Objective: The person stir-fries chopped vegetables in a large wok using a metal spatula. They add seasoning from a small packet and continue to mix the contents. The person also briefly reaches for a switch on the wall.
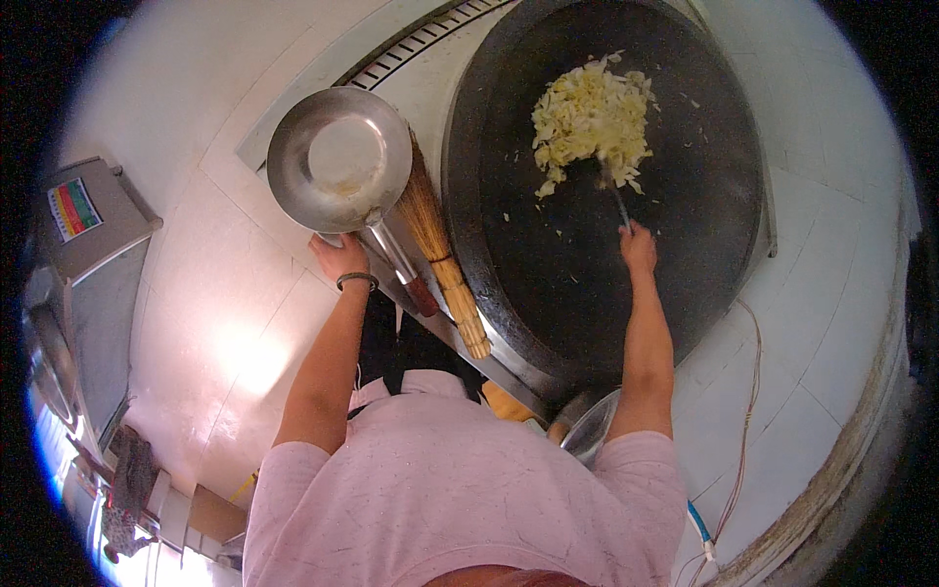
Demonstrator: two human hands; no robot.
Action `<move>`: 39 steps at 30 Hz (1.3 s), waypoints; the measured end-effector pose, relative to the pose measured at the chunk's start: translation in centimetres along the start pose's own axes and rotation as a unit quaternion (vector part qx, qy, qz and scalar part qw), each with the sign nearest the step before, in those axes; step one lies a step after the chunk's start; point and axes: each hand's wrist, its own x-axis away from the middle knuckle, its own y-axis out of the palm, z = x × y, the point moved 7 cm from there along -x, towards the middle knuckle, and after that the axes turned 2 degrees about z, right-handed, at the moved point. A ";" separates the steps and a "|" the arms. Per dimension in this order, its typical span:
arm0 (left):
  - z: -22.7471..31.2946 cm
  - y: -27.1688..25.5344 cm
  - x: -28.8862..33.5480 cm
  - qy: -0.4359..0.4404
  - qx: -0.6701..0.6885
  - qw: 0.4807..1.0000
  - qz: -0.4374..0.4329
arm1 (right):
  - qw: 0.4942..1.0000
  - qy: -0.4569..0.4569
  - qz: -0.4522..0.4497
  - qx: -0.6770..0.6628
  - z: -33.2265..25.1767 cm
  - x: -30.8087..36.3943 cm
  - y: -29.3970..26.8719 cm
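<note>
A very large black wok (pixel 606 284) takes up the right half of the view. Chopped, pale yellow-green cabbage (pixel 594 115) is heaped toward its far side, with loose shreds around. My right hand (pixel 639 247) reaches over the wok and is closed round the handle of a long metal utensil (pixel 619 203). The utensil's head is hidden in the near edge of the cabbage. My left hand (pixel 340 258), a dark bracelet on its wrist, is curled at the counter's front edge, just under the rim of a steel pan (pixel 342 157). What its fingers grip is partly hidden.
The steel pan's handle with a dark red grip (pixel 419 293) points toward me. Beside it a straw whisk broom (pixel 445 264) lies along the wok's left rim. A slotted vent (pixel 425 41) runs behind. Near my right elbow sits a metal bowl (pixel 590 430). Cables (pixel 751 391) hang at right.
</note>
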 end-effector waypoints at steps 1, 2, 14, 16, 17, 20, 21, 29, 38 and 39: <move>0.0 0.0 -0.1 -0.006 -0.002 1.000 -0.006 | 0.999 -0.008 0.032 0.003 -2.7 -0.3 -2.6; 0.3 -0.1 -0.2 -0.011 -0.002 1.000 -0.016 | 0.998 -0.017 0.036 0.043 -4.1 -0.2 -4.5; 0.0 -0.2 0.4 -0.063 0.010 0.998 -0.021 | 0.975 -0.065 -0.214 0.009 4.4 12.9 -10.8; -0.5 0.1 0.1 -0.031 -0.005 0.999 -0.005 | 0.950 -0.004 -0.307 -0.054 4.3 14.7 -7.7; -0.8 0.1 0.0 -0.031 -0.002 1.000 -0.002 | 0.963 -0.062 -0.257 -0.053 3.1 13.8 -6.5; -0.5 -0.2 0.1 -0.029 0.006 1.000 -0.005 | 0.973 -0.077 -0.188 -0.108 -1.4 7.0 -1.1; 0.4 0.2 0.1 -0.027 0.012 0.999 -0.021 | 0.982 -0.129 -0.072 -0.117 -1.5 3.2 0.2; -0.5 0.2 0.3 -0.034 -0.010 0.999 -0.017 | 0.870 0.136 -0.242 -0.407 1.5 2.0 -4.3; 0.4 -0.4 0.4 -0.046 0.002 0.999 -0.018 | 0.959 -0.053 -0.231 -0.157 -8.4 10.8 -6.3; -0.3 -0.4 0.3 -0.022 -0.012 1.000 0.007 | 0.955 -0.029 -0.241 -0.168 -10.6 8.5 -6.3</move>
